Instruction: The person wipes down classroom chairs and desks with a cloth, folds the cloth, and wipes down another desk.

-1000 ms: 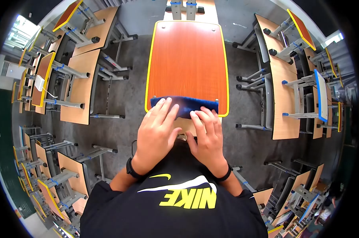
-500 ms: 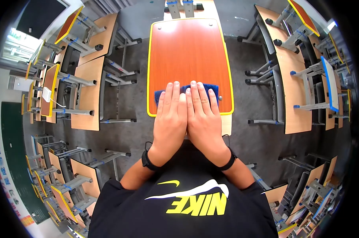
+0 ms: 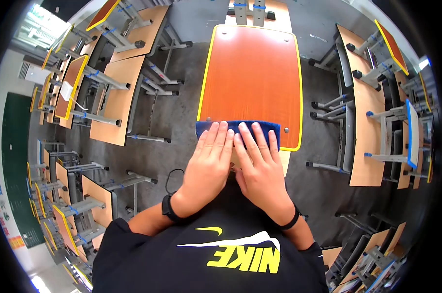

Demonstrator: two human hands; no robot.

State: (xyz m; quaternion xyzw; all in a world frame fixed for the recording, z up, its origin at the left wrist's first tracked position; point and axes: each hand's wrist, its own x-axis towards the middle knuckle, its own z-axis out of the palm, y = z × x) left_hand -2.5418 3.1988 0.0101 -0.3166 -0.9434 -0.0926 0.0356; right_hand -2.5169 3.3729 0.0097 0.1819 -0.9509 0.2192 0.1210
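Note:
A reddish-brown chair seat [image 3: 250,73] with yellow edging and metal rivets lies in front of me. Across its near edge is spread a dark blue cloth [image 3: 236,125]. My left hand [image 3: 209,156] rests flat on the cloth's left part, fingers stretched out. Beside it, my right hand [image 3: 260,163] lies flat on the right part with its fingers spread. Both palms face down, and the hands hide the cloth's lower side.
Wooden desks with upturned chairs stand in rows at left [image 3: 118,88] and right [image 3: 367,146]. Another desk [image 3: 278,14] is beyond the seat. A white object with a cord [image 3: 67,91] sits on a chair at left. Grey floor [image 3: 182,112] shows between rows.
Both hands and the cloth have moved toward me, to the seat's near edge. My hands are slightly farther apart, and more cloth shows. The camera view has shifted and tilted.

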